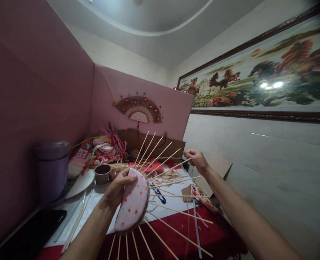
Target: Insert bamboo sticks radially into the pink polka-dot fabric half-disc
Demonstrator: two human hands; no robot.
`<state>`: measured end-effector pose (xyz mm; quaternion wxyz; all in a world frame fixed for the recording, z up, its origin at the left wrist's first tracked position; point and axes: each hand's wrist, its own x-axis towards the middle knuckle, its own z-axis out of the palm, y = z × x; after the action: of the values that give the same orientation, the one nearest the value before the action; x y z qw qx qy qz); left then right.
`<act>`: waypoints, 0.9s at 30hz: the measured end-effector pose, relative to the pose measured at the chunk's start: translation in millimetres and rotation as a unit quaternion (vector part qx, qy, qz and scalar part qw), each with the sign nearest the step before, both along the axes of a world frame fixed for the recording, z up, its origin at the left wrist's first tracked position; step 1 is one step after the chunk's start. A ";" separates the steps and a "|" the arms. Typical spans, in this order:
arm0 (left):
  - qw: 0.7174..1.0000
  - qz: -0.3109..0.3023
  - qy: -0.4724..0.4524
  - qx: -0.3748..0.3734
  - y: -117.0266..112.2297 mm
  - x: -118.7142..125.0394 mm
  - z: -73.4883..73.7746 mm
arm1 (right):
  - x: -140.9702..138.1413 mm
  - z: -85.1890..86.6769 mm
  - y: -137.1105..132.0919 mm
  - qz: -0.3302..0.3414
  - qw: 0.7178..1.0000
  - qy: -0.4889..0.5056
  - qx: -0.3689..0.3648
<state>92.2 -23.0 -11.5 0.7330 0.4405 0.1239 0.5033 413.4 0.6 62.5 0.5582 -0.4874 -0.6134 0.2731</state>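
My left hand (118, 188) grips a half-round pink padded piece with dots (132, 203), from whose edge several thin wooden sticks (160, 155) fan outward. My right hand (196, 159) is raised to the right of the fan, fingers pinched together near the tip of one upper stick; what it pinches is too small to make out. Both hands hover over a table with a red cloth (216, 231) and a white sheet (100, 198).
A finished brown fan with flowers (139, 108) hangs on the pink partition. A purple lidded container (52, 169), a small brown cup (102, 173), a pile of ribbons (108, 148), loose sticks and a blue tool (158, 193) lie on the table. A framed horse painting (270, 72) hangs right.
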 end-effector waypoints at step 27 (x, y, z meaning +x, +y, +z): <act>1.000 0.007 0.008 -0.008 -0.5 -0.1 1.2 | -83.5 -36.5 -31.9 0.430 0.874 0.062 -0.217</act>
<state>92.1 -23.5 -10.3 0.7319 0.4377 0.1364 0.5041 329.9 -31.3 26.0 0.3034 -0.2666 -0.6519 0.6418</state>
